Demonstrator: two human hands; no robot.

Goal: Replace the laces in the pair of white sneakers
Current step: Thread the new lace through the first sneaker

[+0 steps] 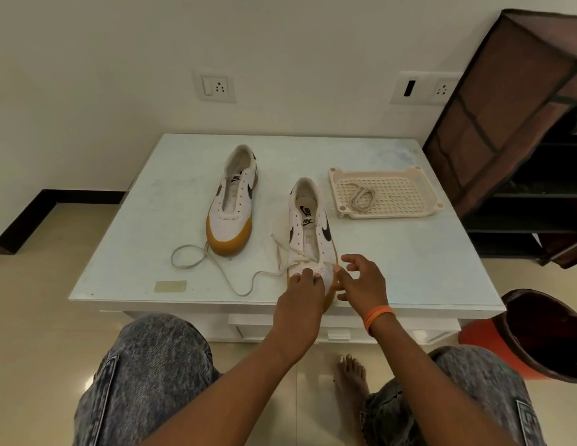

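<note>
Hands (301,294) on sneaker (313,239) toe (R open)

Person seen from above: bare forearms, no sleeves in view. Left hand (301,292) wears nothing. Right hand (364,286) has two thin orange bands (379,317) round the wrist (rubbery-looking, stacked close together). Legs in mottled grey-blue acid-wash denim (152,375), stitched pocket seam visible on each thigh. One bare foot (351,381), no shoe or sock.

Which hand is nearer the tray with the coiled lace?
Right. The right hand hovers beside the near sneaker's toe, below the tray; the left hand rests on that toe, farther left.
</note>
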